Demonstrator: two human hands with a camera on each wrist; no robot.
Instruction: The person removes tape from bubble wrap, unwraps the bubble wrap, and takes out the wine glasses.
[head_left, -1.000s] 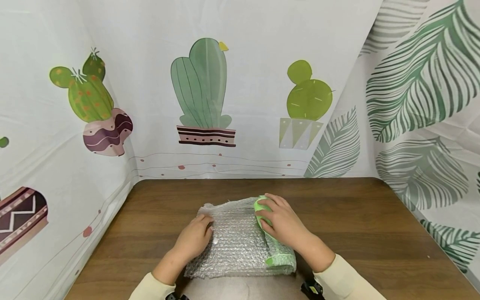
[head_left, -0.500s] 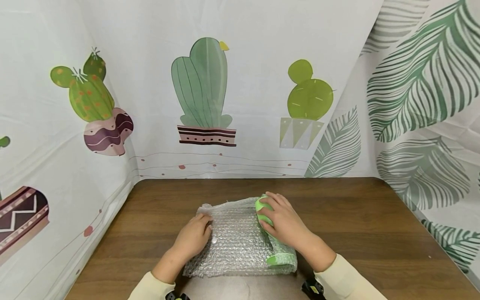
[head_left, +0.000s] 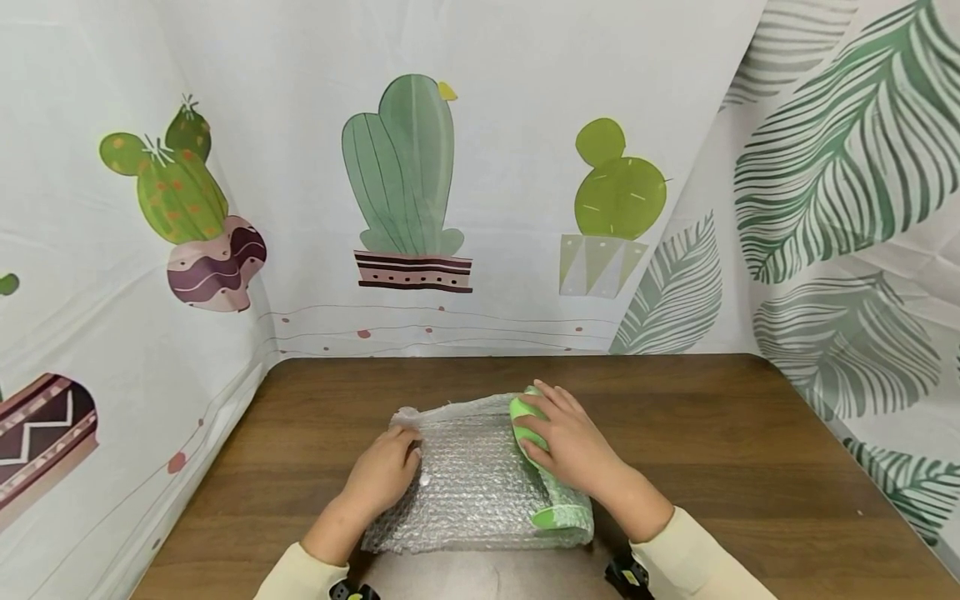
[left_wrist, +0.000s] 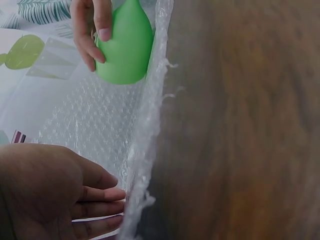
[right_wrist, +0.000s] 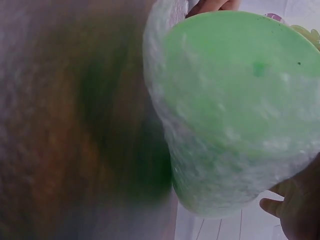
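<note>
A sheet of clear bubble wrap [head_left: 472, 467] lies on the brown wooden table. Its right end curls around a smooth green object [head_left: 528, 421], whose wide rounded end [right_wrist: 235, 75] shows through the wrap in the right wrist view; the left wrist view shows a side tapering to a narrow tip [left_wrist: 125, 55]. My right hand [head_left: 566, 442] grips the green object from above, fingers curved over it. At the sheet's left edge rests my left hand [head_left: 382, 471]; in the left wrist view its fingers [left_wrist: 102, 195] are fairly straight, tips touching the wrap.
Wooden tabletop [head_left: 712, 442] surrounds the sheet, with a pale grey area [head_left: 480, 575] at the front edge. A white cloth [head_left: 510, 167] printed with cacti and leaves hangs behind and at both sides. Black bands [head_left: 628, 575] sit on both wrists.
My left hand and the left edge of the bubble wrap have shifted slightly left. My right hand keeps its grip on the green object, almost still.
</note>
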